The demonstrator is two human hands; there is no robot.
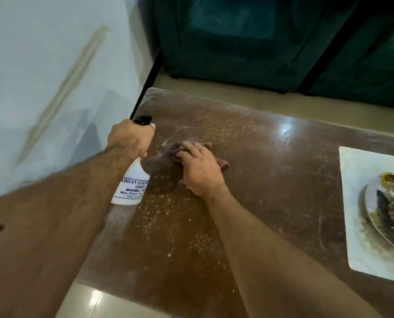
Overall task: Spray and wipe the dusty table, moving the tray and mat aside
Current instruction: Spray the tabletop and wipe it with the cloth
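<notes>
A brown table [271, 180] with white dust specks fills the middle of the view. My left hand [129, 138] grips the neck of a white spray bottle [132, 184] with a black nozzle, held above the table's left edge. My right hand [200, 168] presses flat on a dark reddish cloth [176, 149] on the tabletop, just right of the bottle. A pale mat [356, 203] lies at the right edge of the table, and a patterned tray [388, 216] with a gold rim rests on it, partly cut off by the frame.
A pale wall [42, 88] runs along the left. Dark teal upholstered furniture [260, 42] stands beyond the table's far edge, across a strip of light floor [214, 88]. A black rod [149, 81] leans by the wall corner.
</notes>
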